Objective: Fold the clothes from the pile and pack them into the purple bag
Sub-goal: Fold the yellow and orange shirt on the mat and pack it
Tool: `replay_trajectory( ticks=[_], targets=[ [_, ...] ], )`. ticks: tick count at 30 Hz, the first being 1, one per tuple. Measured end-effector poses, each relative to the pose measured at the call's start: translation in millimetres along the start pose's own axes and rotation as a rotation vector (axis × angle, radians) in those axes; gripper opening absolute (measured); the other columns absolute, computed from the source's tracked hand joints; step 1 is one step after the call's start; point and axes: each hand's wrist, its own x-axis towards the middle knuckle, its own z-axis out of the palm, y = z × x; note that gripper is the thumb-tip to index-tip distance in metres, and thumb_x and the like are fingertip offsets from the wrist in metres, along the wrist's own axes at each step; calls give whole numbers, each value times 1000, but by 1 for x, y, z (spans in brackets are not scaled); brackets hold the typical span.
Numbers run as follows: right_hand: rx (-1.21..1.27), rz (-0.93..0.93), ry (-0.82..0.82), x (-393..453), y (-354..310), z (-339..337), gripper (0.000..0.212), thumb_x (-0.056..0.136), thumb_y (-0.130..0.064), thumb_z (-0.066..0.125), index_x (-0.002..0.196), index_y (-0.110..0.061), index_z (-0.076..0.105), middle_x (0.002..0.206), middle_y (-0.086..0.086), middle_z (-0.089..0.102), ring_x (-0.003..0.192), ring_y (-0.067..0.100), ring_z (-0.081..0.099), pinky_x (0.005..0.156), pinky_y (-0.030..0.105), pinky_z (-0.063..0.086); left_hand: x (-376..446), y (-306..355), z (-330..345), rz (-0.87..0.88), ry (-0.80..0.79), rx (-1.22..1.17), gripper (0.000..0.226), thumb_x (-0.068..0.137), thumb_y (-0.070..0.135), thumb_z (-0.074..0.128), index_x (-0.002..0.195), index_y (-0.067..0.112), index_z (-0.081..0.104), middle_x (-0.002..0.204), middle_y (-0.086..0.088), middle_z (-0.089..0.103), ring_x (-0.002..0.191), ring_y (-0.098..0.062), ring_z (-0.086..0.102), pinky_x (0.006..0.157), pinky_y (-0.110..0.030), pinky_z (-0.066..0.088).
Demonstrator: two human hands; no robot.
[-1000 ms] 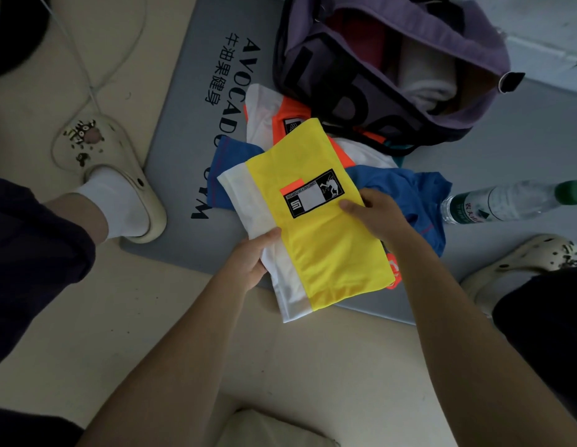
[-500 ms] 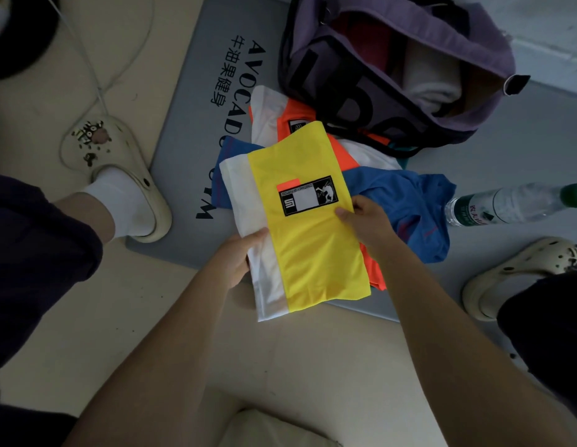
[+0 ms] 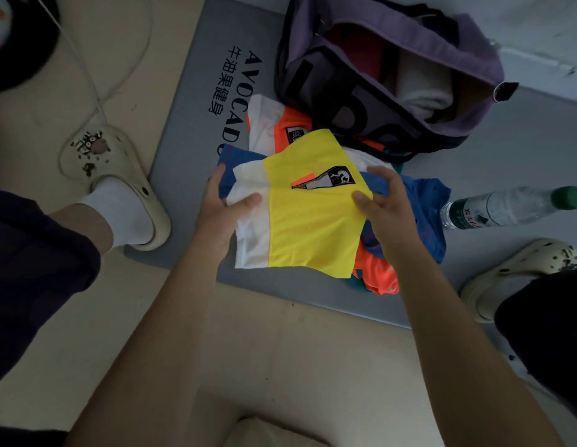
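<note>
Yellow garment (image 3: pixel 313 227) folded, above pile (image 3: pixel 419 204); L hand (image 3: pixel 221 211) grips white edge; R hand (image 3: pixel 382 204) pinches yellow edge

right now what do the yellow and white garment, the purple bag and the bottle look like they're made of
Yellow and white garment: thin, smooth synthetic sports fabric, probably; it creases softly where both hands pinch it. Purple bag: soft woven cloth, perhaps nylon or canvas; matte, its open top slumps in wrinkles. Bottle: clear plastic, likely; see-through ribbed body, green cap.
</note>
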Motion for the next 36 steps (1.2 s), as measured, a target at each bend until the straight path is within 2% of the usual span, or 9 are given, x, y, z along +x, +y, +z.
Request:
replay_trajectory(
  ticks=[2, 7, 9, 12, 18, 22, 29, 32, 36],
  targets=[
    [-24, -59, -63, 3, -9, -1, 31, 94, -10, 63, 120, -25, 61, 83, 26, 59, 76, 29, 56, 74, 35, 49, 0, 17, -4, 91, -57, 96, 76, 75, 12, 78, 142, 33, 48, 138, -1, 58, 122, -19, 60, 97, -36, 52],
    [-50, -70, -267, 12, -28, -1, 48, 82, 4, 71, 124, -17, 63, 114, 2, 71, 103, 13, 69, 86, 20, 54, -4, 48, -15, 121, -94, 357, 43, 76, 9, 81, 110, 34, 71, 115, 1, 71, 108, -21, 66, 92, -34, 55],
    [-220, -84, -242, 16, -31, 3, 50, 80, 1, 75, 125, -19, 64, 104, 3, 73, 95, 13, 70, 85, 21, 54, -4, 55, -20, 142, -79, 492, 39, 78, 8, 80, 107, 34, 71, 114, 0, 70, 106, -21, 66, 91, -37, 55],
    [-702, -218, -98, 22, -32, 13, 39, 81, -16, 76, 119, -26, 69, 71, 1, 59, 60, 10, 53, 61, 11, 41, -5, 55, -19, 185, 19, 636, 33, 81, 9, 77, 109, 25, 72, 111, -1, 70, 103, -21, 65, 86, -34, 53],
    [-935, -527, 80, 17, -46, 10, 13, 89, -7, 59, 82, -2, 69, 69, 14, 65, 65, 33, 59, 60, 40, 45, -7, 51, -9, 375, 204, 914, 14, 89, 14, 67, 101, 11, 73, 94, -8, 71, 85, -22, 61, 70, -26, 41],
    [-940, -450, -3, 19, -56, 0, 13, 91, -17, 62, 87, -6, 67, 76, 9, 66, 72, 29, 62, 66, 38, 50, -6, 58, -9, 424, 182, 1005, 15, 91, 9, 61, 99, 10, 74, 99, -12, 72, 93, -28, 63, 76, -27, 41],
    [-556, 88, -132, 8, -11, 31, 90, 71, -50, 81, 141, -24, 32, 99, 1, 59, 92, 18, 58, 66, 25, 43, -11, 59, 0, 452, 128, 996, 14, 88, 11, 63, 95, 15, 75, 90, -8, 72, 84, -26, 63, 68, -24, 37],
    [-218, 130, -136, 2, 9, 42, 87, 74, -31, 84, 144, -29, 32, 114, 4, 68, 104, 21, 66, 82, 30, 55, -13, 59, -4, 451, 114, 985, 19, 86, 20, 61, 96, 13, 76, 91, -9, 72, 82, -23, 62, 70, -24, 38],
    [124, 123, -96, -3, 18, 50, 71, 77, -8, 81, 135, -35, 51, 106, 1, 74, 93, 14, 72, 70, 20, 56, -12, 58, -11, 388, 149, 906, 13, 86, 12, 68, 96, 15, 76, 95, -8, 73, 88, -24, 63, 76, -31, 47]
  ],
)
